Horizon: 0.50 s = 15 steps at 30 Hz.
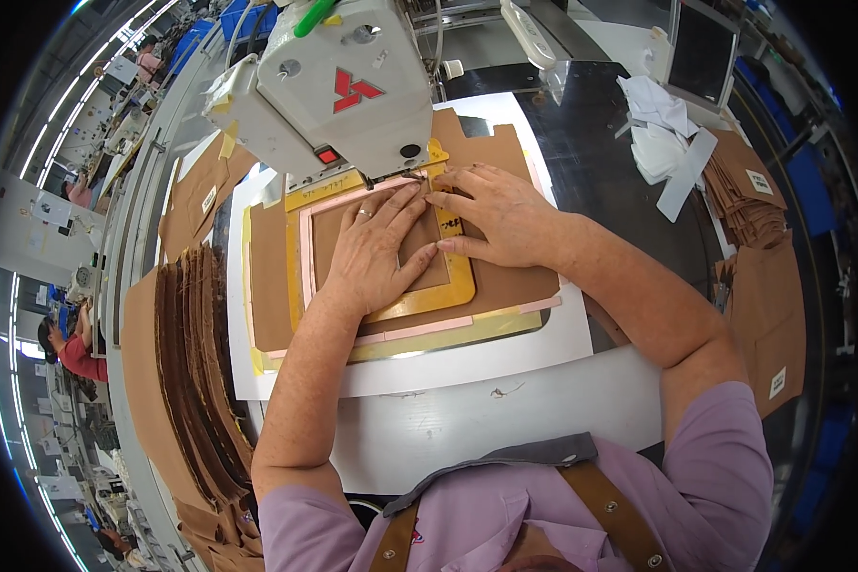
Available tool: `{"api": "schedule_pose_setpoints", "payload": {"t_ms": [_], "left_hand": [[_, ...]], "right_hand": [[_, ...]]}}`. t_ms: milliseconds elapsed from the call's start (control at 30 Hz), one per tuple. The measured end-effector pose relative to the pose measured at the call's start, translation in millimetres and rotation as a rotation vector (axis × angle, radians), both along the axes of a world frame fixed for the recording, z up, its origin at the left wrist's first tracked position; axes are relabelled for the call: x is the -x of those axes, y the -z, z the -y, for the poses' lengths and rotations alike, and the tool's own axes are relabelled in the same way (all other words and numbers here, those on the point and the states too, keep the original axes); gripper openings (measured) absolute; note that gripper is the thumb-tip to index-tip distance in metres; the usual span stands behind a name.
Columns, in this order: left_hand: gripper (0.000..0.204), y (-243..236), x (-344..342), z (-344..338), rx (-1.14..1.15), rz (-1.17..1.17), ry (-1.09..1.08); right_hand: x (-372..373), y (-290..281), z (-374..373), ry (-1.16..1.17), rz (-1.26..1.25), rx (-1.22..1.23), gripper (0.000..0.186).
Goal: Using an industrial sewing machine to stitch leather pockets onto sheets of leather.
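Note:
A brown fabric piece lies flat on a white sheet beneath a yellow rectangular frame. Inside the frame, my left hand rests flat on the brown fabric with its fingers stretched toward the sewing machine head. My right hand touches the frame's right side, its fingers spread and the fingertips near my left hand. Pink strips line the frame's inner edge and part of the yellow-edged lower border. The needle area sits just beyond my left fingertips, partly hidden by them.
Stacked brown fabric pieces stand at the left, with more pieces at the right. White scraps lie on the dark table near a screen. Other people work in the far left background.

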<state>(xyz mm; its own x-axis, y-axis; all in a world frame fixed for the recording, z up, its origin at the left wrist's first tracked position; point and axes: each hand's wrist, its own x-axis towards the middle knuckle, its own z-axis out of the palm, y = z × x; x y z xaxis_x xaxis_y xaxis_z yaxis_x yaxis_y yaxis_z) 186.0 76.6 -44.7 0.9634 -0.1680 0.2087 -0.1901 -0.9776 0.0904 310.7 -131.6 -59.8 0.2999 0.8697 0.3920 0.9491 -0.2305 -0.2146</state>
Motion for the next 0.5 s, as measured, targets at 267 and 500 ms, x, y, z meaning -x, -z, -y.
{"api": "schedule_pose_setpoints", "payload": {"t_ms": [267,500], "left_hand": [[0.065,3.7,-2.9,-3.5,0.064,-0.024,-0.003],[0.064,3.6,-3.8,-1.9,0.088,-0.025,-0.004]], "right_hand": [[25.1,-21.2,8.3,-0.401,-0.072,-0.079,0.019],[24.1,-19.3,9.6,-0.401,-0.077,-0.045,0.021]]}}
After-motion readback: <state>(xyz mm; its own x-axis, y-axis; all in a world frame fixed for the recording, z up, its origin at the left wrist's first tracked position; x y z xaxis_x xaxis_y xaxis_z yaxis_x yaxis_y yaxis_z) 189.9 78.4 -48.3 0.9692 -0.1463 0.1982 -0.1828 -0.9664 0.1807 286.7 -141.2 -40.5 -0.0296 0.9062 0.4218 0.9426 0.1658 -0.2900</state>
